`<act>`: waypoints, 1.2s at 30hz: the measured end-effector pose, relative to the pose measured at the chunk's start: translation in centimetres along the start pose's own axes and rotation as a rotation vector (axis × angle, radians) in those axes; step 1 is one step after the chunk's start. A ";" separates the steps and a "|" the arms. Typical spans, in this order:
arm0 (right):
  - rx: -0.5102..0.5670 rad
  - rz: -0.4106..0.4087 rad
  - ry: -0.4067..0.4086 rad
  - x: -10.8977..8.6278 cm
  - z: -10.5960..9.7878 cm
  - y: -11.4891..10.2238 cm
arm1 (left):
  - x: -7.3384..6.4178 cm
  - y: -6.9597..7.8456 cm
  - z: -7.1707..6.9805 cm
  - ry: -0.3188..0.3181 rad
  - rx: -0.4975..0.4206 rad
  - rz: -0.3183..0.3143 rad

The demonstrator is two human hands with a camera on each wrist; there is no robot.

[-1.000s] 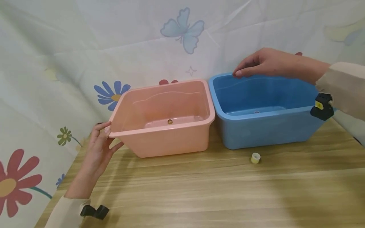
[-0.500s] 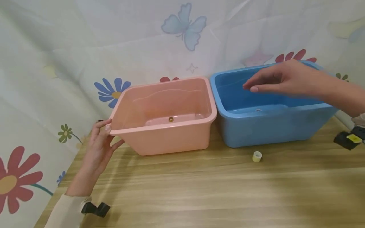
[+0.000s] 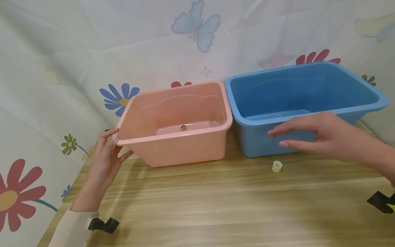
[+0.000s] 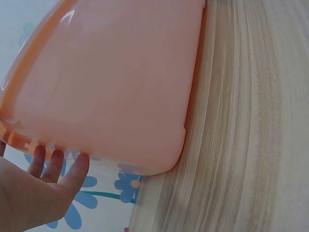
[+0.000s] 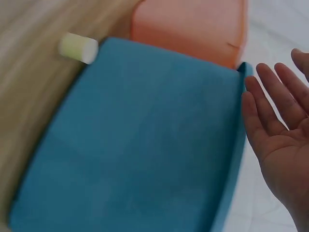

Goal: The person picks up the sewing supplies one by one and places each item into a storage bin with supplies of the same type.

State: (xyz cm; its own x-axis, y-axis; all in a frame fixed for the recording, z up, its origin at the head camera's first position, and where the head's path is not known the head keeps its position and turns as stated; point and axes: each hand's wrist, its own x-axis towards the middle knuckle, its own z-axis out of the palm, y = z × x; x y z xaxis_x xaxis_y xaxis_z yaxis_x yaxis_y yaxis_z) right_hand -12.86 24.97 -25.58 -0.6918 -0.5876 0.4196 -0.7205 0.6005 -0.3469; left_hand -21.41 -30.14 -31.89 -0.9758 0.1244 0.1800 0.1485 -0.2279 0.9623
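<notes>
My left hand (image 3: pixel 108 159) holds the left front corner of a pink plastic basin (image 3: pixel 182 149) by its rim. In the left wrist view, the fingers (image 4: pixel 72 176) are bent up against the rim's underside. A small brownish tape roll (image 3: pixel 183 127) lies on the pink basin's floor. My right hand (image 3: pixel 328 139) hovers in front of the blue basin (image 3: pixel 256 139), fingers and thumb apart, holding nothing. Just left of and below it, a small pale yellow tape roll (image 3: pixel 277 166) sits on the table. Part of a white ring (image 3: pixel 278 116) shows inside the blue basin.
Both basins stand side by side on a wood-grain table (image 3: pixel 210 202), rims close together. Behind and to the left hangs a white cloth (image 3: pixel 148 51) printed with flowers and a butterfly.
My right hand has come from above the blue basin's far rim down and toward me, to in front of its near wall. The left hand keeps its place on the pink basin.
</notes>
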 end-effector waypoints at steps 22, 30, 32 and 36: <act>-0.160 0.158 -0.019 -6.4 8.6 3.7 | -0.4 0.4 0.0 0.028 0.105 0.038; -0.118 0.257 0.013 -6.9 10.2 4.3 | -0.4 0.9 0.1 0.018 0.234 0.049; -0.090 0.309 0.006 -6.9 10.3 4.4 | -0.2 0.9 0.2 0.018 0.235 0.047; 0.003 0.393 0.013 -6.9 10.5 4.5 | 0.0 0.9 0.6 0.024 0.245 0.061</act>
State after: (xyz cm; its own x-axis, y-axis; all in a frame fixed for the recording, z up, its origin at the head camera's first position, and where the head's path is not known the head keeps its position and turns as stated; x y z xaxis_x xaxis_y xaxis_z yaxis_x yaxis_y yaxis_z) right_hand -11.87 26.06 -38.87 -0.9142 -0.3067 0.2649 -0.4012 0.7766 -0.4857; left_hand -21.20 -29.76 -30.92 -0.9669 0.0942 0.2373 0.2390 0.0069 0.9710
